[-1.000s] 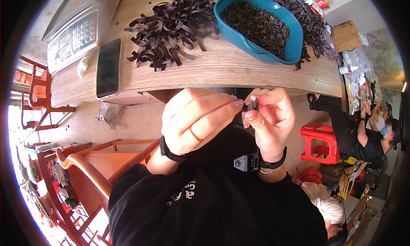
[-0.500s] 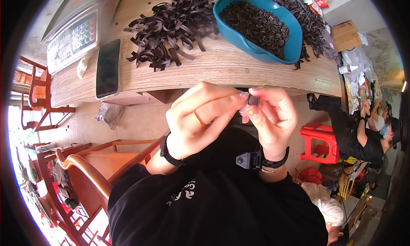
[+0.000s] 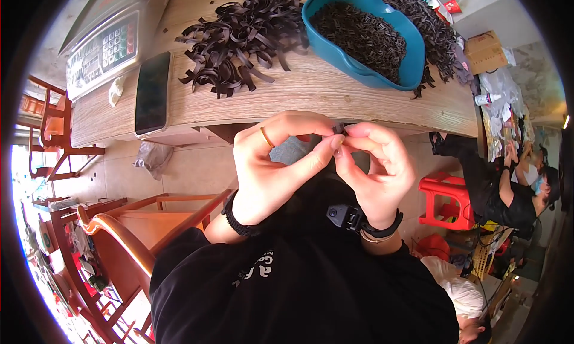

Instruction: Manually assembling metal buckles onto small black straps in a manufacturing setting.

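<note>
My left hand (image 3: 272,161) and my right hand (image 3: 376,167) meet just in front of the table's near edge. Between their pinched thumbs and forefingers is a small dark brown piece (image 3: 339,130), mostly covered by the fingertips; it looks like a short bit of strap or loop. Beyond my hands, a loose heap of dark brown strips (image 3: 239,42) lies on the wooden table (image 3: 239,108). To its right stands a teal scoop-shaped tub (image 3: 344,63) holding many small dark pieces (image 3: 365,42).
A black phone (image 3: 152,93), a crumpled white tissue (image 3: 116,91) and a weighing scale (image 3: 104,57) occupy the table's left. More small dark pieces (image 3: 427,30) are heaped right of the tub. A red stool (image 3: 445,200) and a co-worker (image 3: 514,194) are at right; a wooden chair (image 3: 143,224) stands at left.
My left fingers have gone from stretched together to a rounded pinch with thumb and forefinger. The small dark piece has shifted slightly left and up, and less of it shows.
</note>
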`<act>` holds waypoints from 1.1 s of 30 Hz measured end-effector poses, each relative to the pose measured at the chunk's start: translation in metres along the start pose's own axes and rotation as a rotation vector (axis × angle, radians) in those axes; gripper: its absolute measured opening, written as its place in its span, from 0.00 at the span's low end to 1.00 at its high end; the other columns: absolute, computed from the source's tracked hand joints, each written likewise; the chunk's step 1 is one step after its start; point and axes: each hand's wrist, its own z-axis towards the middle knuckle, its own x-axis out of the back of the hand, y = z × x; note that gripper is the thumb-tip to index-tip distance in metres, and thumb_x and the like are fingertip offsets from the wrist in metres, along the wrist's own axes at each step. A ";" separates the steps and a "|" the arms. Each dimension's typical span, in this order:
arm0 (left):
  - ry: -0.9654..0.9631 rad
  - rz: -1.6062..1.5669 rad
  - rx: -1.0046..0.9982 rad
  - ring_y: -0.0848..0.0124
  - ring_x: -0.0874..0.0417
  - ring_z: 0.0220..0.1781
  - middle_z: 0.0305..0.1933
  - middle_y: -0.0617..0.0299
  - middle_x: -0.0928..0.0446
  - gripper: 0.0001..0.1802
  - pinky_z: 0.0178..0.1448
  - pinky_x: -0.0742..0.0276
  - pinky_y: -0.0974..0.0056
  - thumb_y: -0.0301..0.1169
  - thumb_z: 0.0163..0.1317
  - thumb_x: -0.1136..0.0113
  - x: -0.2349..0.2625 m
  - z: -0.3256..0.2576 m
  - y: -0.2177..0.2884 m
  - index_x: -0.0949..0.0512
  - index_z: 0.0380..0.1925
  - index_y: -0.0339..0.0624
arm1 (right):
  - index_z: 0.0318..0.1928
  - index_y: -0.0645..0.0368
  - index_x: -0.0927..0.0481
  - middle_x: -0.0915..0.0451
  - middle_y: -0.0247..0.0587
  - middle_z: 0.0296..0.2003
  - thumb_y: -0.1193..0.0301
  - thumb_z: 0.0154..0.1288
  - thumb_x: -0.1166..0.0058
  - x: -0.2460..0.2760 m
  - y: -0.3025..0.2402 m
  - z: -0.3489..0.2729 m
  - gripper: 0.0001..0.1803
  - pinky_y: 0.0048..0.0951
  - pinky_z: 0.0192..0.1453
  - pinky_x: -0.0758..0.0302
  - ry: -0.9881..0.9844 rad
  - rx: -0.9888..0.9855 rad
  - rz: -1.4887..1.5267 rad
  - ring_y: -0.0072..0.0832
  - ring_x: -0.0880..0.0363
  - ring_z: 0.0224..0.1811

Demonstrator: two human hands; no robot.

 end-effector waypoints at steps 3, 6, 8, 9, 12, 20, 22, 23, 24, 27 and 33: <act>0.016 0.082 -0.164 0.70 0.18 0.33 0.34 0.57 0.19 0.09 0.39 0.24 0.69 0.19 0.48 0.34 0.000 0.002 -0.005 0.21 0.31 0.36 | 0.42 0.70 0.26 0.18 0.45 0.31 0.84 0.50 0.38 -0.002 0.001 -0.001 0.17 0.22 0.39 0.23 0.010 -0.009 -0.010 0.20 0.19 0.32; 0.086 0.172 -0.301 0.69 0.18 0.34 0.35 0.56 0.19 0.09 0.39 0.23 0.69 0.18 0.48 0.34 -0.003 -0.001 -0.003 0.21 0.31 0.36 | 0.42 0.70 0.26 0.17 0.45 0.31 0.84 0.49 0.37 -0.001 -0.001 0.000 0.18 0.22 0.40 0.23 -0.006 0.017 -0.020 0.21 0.19 0.33; 0.153 0.140 -0.314 0.67 0.17 0.35 0.35 0.54 0.19 0.10 0.40 0.22 0.69 0.17 0.47 0.34 -0.005 -0.005 -0.003 0.22 0.31 0.36 | 0.42 0.70 0.26 0.17 0.46 0.31 0.84 0.49 0.37 -0.002 -0.004 0.002 0.18 0.22 0.40 0.23 -0.021 0.012 0.002 0.22 0.19 0.32; 0.151 0.138 -0.313 0.67 0.17 0.35 0.35 0.54 0.19 0.10 0.40 0.22 0.69 0.17 0.47 0.34 -0.006 -0.006 -0.003 0.22 0.31 0.36 | 0.42 0.70 0.26 0.17 0.46 0.31 0.84 0.49 0.37 -0.002 -0.005 0.002 0.18 0.22 0.40 0.23 -0.033 0.006 0.021 0.22 0.18 0.32; 0.190 0.110 -0.329 0.67 0.17 0.35 0.35 0.53 0.19 0.11 0.40 0.22 0.68 0.16 0.47 0.34 -0.006 -0.007 -0.004 0.23 0.31 0.36 | 0.42 0.70 0.26 0.17 0.45 0.31 0.85 0.48 0.37 -0.003 -0.004 0.001 0.18 0.21 0.40 0.23 -0.036 -0.003 0.019 0.22 0.18 0.31; -0.008 0.382 -0.538 0.63 0.16 0.34 0.37 0.47 0.19 0.11 0.36 0.19 0.68 0.16 0.46 0.36 0.009 0.003 0.007 0.25 0.31 0.34 | 0.43 0.71 0.27 0.21 0.43 0.35 0.88 0.47 0.39 -0.003 -0.002 -0.004 0.19 0.21 0.37 0.25 0.033 0.011 0.156 0.22 0.20 0.30; -0.002 0.442 -0.642 0.65 0.16 0.31 0.35 0.49 0.18 0.12 0.31 0.20 0.70 0.19 0.45 0.34 0.011 0.009 0.006 0.23 0.32 0.35 | 0.43 0.71 0.28 0.22 0.42 0.36 0.88 0.47 0.40 0.000 -0.001 -0.005 0.20 0.21 0.37 0.25 0.047 0.002 0.226 0.22 0.21 0.30; -0.053 0.465 -0.649 0.66 0.16 0.30 0.35 0.50 0.19 0.11 0.30 0.20 0.70 0.21 0.46 0.34 0.014 0.009 0.008 0.23 0.31 0.35 | 0.43 0.71 0.28 0.23 0.42 0.36 0.89 0.47 0.40 0.002 0.000 -0.005 0.20 0.21 0.37 0.25 0.027 0.020 0.229 0.21 0.22 0.29; -0.106 0.486 -0.657 0.66 0.16 0.30 0.35 0.51 0.19 0.10 0.30 0.21 0.70 0.22 0.46 0.33 0.015 0.010 0.009 0.22 0.30 0.36 | 0.44 0.71 0.28 0.23 0.42 0.36 0.89 0.47 0.40 0.003 0.001 -0.005 0.20 0.21 0.37 0.26 0.008 0.037 0.230 0.21 0.22 0.29; -0.117 0.479 -0.673 0.65 0.17 0.30 0.34 0.51 0.19 0.11 0.29 0.21 0.70 0.26 0.46 0.32 0.013 0.009 0.006 0.22 0.30 0.36 | 0.44 0.71 0.28 0.23 0.42 0.36 0.89 0.47 0.41 0.003 0.002 -0.004 0.20 0.21 0.37 0.26 -0.008 0.081 0.243 0.21 0.22 0.29; -0.219 0.565 -0.729 0.62 0.17 0.32 0.34 0.53 0.21 0.12 0.28 0.21 0.68 0.26 0.45 0.34 0.020 0.012 0.006 0.22 0.31 0.33 | 0.42 0.71 0.27 0.23 0.41 0.34 0.89 0.46 0.40 0.002 0.001 -0.003 0.19 0.20 0.37 0.27 -0.011 0.077 0.181 0.20 0.23 0.28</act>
